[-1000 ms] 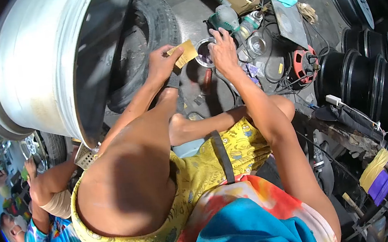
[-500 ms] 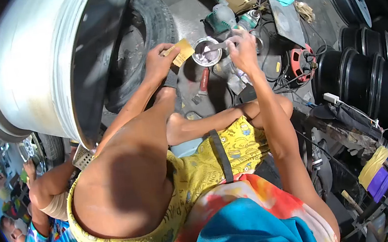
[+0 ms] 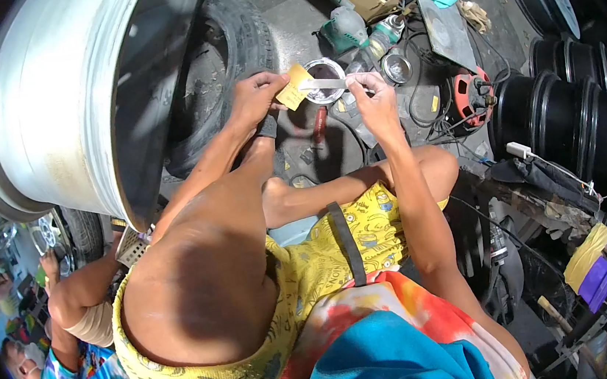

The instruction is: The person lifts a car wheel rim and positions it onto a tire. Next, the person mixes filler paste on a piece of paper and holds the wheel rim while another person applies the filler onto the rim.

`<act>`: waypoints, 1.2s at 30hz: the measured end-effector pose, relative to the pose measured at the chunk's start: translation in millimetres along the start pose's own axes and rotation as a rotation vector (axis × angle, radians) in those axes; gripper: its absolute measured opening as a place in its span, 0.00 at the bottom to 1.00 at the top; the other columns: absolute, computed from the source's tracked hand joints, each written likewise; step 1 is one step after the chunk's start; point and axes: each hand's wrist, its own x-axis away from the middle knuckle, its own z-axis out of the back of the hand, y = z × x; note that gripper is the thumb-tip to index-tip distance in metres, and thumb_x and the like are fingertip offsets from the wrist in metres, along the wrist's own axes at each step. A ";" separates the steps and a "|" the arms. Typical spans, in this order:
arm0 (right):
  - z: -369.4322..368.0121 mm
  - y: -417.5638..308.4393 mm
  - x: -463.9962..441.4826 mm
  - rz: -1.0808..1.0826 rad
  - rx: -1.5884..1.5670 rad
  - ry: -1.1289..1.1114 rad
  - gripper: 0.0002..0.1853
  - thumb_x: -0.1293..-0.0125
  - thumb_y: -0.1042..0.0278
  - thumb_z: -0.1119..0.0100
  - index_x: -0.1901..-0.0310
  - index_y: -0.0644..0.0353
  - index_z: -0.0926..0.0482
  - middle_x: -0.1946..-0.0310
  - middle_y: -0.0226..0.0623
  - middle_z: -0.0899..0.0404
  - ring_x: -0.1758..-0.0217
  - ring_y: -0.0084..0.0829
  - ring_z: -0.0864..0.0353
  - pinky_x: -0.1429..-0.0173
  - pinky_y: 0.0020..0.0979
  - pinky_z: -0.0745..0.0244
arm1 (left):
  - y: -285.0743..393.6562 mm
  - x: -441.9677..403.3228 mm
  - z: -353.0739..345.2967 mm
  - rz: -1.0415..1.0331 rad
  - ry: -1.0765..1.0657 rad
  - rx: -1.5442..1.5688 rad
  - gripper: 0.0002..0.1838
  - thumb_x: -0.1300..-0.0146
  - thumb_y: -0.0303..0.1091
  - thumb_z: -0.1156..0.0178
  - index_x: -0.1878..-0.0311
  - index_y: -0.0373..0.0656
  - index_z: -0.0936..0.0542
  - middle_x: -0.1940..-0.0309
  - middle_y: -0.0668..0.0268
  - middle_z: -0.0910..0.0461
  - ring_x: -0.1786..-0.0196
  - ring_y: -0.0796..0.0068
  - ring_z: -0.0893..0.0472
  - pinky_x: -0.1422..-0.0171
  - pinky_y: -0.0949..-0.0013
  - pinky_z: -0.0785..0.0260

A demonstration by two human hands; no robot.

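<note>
Between the thumb and fingers of my left hand is a yellow plastic card, tilted up. My right hand pinches one end of a flat metal spatula. The spatula's other end meets the card's right edge, where some pale paste shows. Just behind and partly under the spatula is an open round can with greyish-lilac paste inside. A red-handled scraper lies on the floor below the can.
A large pale wheel rim stands at my left, beside a tyre. A green power tool, an open tin and a red cable reel lie ahead. Black rims line the right; another person sits left.
My right hand has moved the spatula out of the can and leftward onto the yellow card. My left hand has shifted slightly right and down, still gripping the card.
</note>
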 end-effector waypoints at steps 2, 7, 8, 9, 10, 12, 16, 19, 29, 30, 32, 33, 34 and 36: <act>-4.8 -1.4 5.5 -0.069 -0.031 0.021 0.12 0.33 0.64 0.37 0.59 0.66 0.15 0.63 0.38 0.19 0.59 0.29 0.19 0.53 0.29 0.26 | -2.3 1.0 3.4 0.012 -0.040 0.008 0.14 0.34 0.39 0.33 0.58 0.34 0.16 0.66 0.62 0.16 0.65 0.77 0.15 0.65 0.76 0.20; -17.5 -2.8 18.7 -0.044 -0.275 0.059 0.05 0.34 0.74 0.36 0.61 0.66 0.16 0.66 0.36 0.19 0.69 0.21 0.18 0.63 0.23 0.24 | -4.3 -1.7 10.0 0.057 -0.107 0.092 0.14 0.33 0.38 0.34 0.57 0.35 0.17 0.65 0.62 0.15 0.64 0.76 0.15 0.62 0.75 0.20; -17.2 -7.6 20.4 -0.044 -0.275 0.059 0.05 0.34 0.74 0.36 0.61 0.66 0.16 0.66 0.36 0.19 0.69 0.21 0.18 0.63 0.23 0.24 | -3.6 -1.4 10.3 0.066 -0.125 0.091 0.13 0.33 0.38 0.34 0.57 0.35 0.17 0.64 0.62 0.15 0.64 0.76 0.15 0.61 0.74 0.20; -15.7 -14.1 22.3 0.058 -0.189 0.056 0.04 0.35 0.75 0.36 0.61 0.66 0.16 0.66 0.36 0.20 0.69 0.22 0.18 0.62 0.24 0.23 | -2.8 -1.2 10.5 0.066 -0.124 0.090 0.13 0.33 0.38 0.34 0.57 0.35 0.17 0.64 0.62 0.15 0.64 0.76 0.15 0.61 0.74 0.20; -15.2 -17.9 23.2 0.161 -0.104 0.052 0.04 0.35 0.76 0.36 0.62 0.66 0.16 0.66 0.36 0.20 0.68 0.23 0.17 0.61 0.25 0.21 | -1.8 -1.2 10.8 0.087 -0.127 0.089 0.13 0.32 0.38 0.34 0.56 0.36 0.17 0.63 0.63 0.15 0.63 0.77 0.15 0.60 0.75 0.21; -20.3 -11.7 26.0 0.156 -0.137 0.046 0.03 0.37 0.76 0.35 0.63 0.66 0.17 0.66 0.36 0.20 0.67 0.25 0.17 0.59 0.26 0.20 | -1.0 -1.3 12.0 0.107 -0.129 0.088 0.13 0.32 0.38 0.35 0.55 0.36 0.17 0.62 0.64 0.16 0.63 0.77 0.16 0.59 0.75 0.22; -21.5 -8.4 34.6 0.234 -0.103 0.012 0.04 0.41 0.77 0.36 0.64 0.65 0.19 0.64 0.38 0.20 0.63 0.29 0.17 0.59 0.28 0.21 | -0.7 -5.0 13.5 0.150 -0.152 0.111 0.13 0.33 0.36 0.34 0.54 0.35 0.18 0.61 0.62 0.15 0.62 0.76 0.16 0.57 0.75 0.21; -20.6 -12.7 38.7 0.216 0.001 -0.064 0.08 0.41 0.83 0.38 0.59 0.66 0.18 0.62 0.38 0.19 0.59 0.26 0.17 0.54 0.25 0.20 | -1.9 -9.3 14.7 0.171 -0.159 0.120 0.14 0.34 0.35 0.34 0.53 0.34 0.18 0.60 0.61 0.15 0.61 0.75 0.15 0.56 0.75 0.21; -39.5 -19.3 47.7 0.139 0.039 -0.072 0.12 0.42 0.74 0.29 0.55 0.60 0.14 0.63 0.35 0.18 0.69 0.23 0.24 0.66 0.26 0.28 | 3.2 -6.5 12.9 0.190 -0.153 0.164 0.12 0.34 0.35 0.34 0.55 0.34 0.18 0.59 0.60 0.15 0.59 0.73 0.15 0.56 0.74 0.20; -41.4 -20.6 47.5 0.139 0.039 -0.071 0.12 0.42 0.74 0.29 0.55 0.60 0.14 0.63 0.35 0.18 0.69 0.23 0.24 0.66 0.26 0.28 | 3.6 -6.4 13.7 0.190 -0.153 0.164 0.12 0.34 0.35 0.34 0.55 0.34 0.18 0.59 0.60 0.15 0.59 0.73 0.15 0.56 0.74 0.20; -45.1 -22.3 46.5 0.226 0.059 -0.038 0.13 0.41 0.75 0.30 0.53 0.59 0.14 0.63 0.35 0.19 0.70 0.24 0.24 0.66 0.26 0.28 | 3.6 -6.2 15.5 0.198 -0.170 0.184 0.12 0.33 0.35 0.34 0.55 0.34 0.18 0.59 0.60 0.15 0.57 0.72 0.15 0.55 0.74 0.19; -47.6 -18.4 45.1 0.225 0.059 -0.038 0.13 0.41 0.75 0.30 0.53 0.59 0.14 0.63 0.35 0.19 0.70 0.24 0.24 0.66 0.26 0.28 | 3.7 -6.3 16.7 0.199 -0.171 0.184 0.12 0.33 0.35 0.34 0.55 0.34 0.18 0.59 0.60 0.15 0.57 0.72 0.15 0.55 0.74 0.19; -50.9 -11.6 43.0 0.302 0.062 -0.007 0.14 0.40 0.73 0.31 0.52 0.59 0.14 0.64 0.37 0.20 0.71 0.28 0.25 0.67 0.29 0.28 | 3.8 -6.8 17.9 0.207 -0.183 0.198 0.12 0.33 0.35 0.34 0.54 0.35 0.18 0.58 0.60 0.16 0.57 0.72 0.15 0.54 0.74 0.19; -49.9 -14.6 42.0 0.377 0.067 0.025 0.15 0.40 0.71 0.31 0.51 0.58 0.15 0.65 0.38 0.20 0.72 0.31 0.25 0.68 0.31 0.28 | 4.2 -6.9 17.6 0.216 -0.198 0.213 0.12 0.33 0.35 0.35 0.54 0.35 0.19 0.58 0.60 0.16 0.57 0.72 0.15 0.53 0.73 0.19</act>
